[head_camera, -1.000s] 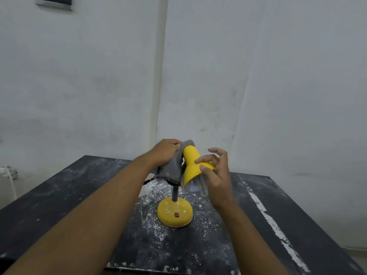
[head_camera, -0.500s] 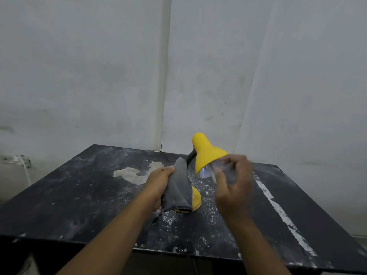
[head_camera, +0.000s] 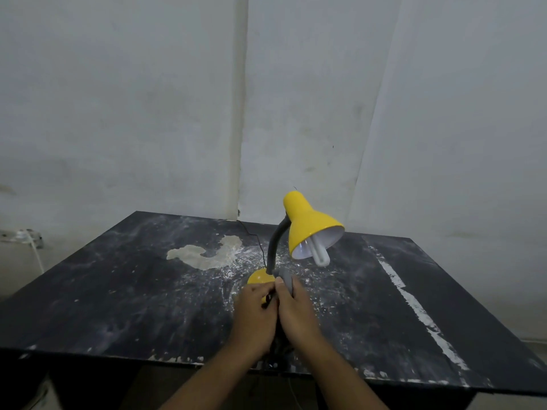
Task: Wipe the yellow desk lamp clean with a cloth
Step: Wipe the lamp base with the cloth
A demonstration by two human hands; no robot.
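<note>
The yellow desk lamp (head_camera: pixel 310 229) stands on the black table (head_camera: pixel 118 291). Its shade tilts down to the right with a white bulb showing, and a grey bent neck joins it to the round yellow base (head_camera: pixel 259 276). Both my hands meet just in front of the base and cover most of it. A grey cloth (head_camera: pixel 285 279) is bunched between them and pressed against the base. My right hand (head_camera: pixel 297 312) wraps the cloth with thumb and fingers. My left hand (head_camera: pixel 253 313) curls its fingers on the cloth's dark edge.
White powder and a pale dried patch (head_camera: pixel 204 255) mark the tabletop around the lamp. A white paint stripe (head_camera: pixel 414 306) runs down the right side. The lamp's thin black cord (head_camera: pixel 254 235) leads back to the wall. A wall socket (head_camera: pixel 26 236) sits at far left.
Both hands have dropped from the lamp shade to the base. The cloth went down with them, and my right hand let go of the shade and joined the left on the cloth.
</note>
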